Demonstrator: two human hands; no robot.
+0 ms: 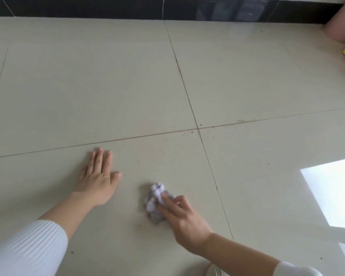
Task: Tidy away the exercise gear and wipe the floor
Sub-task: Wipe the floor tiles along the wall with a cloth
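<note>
The crumpled pale purple cloth (155,200) sits on the smooth cream tiled floor (88,86), on the tile nearest you, a little left of the thin line at that tile's right edge. Your right hand (184,222) holds it down, with bent fingers curled over its near side. Your left hand (97,182) lies flat on the same tile, apart from the cloth, fingers straight and holding nothing. Small dark specks (200,124) dot the floor where four tile corners meet. A shiny black wall strip (108,6) runs along the floor's far edge.
</note>
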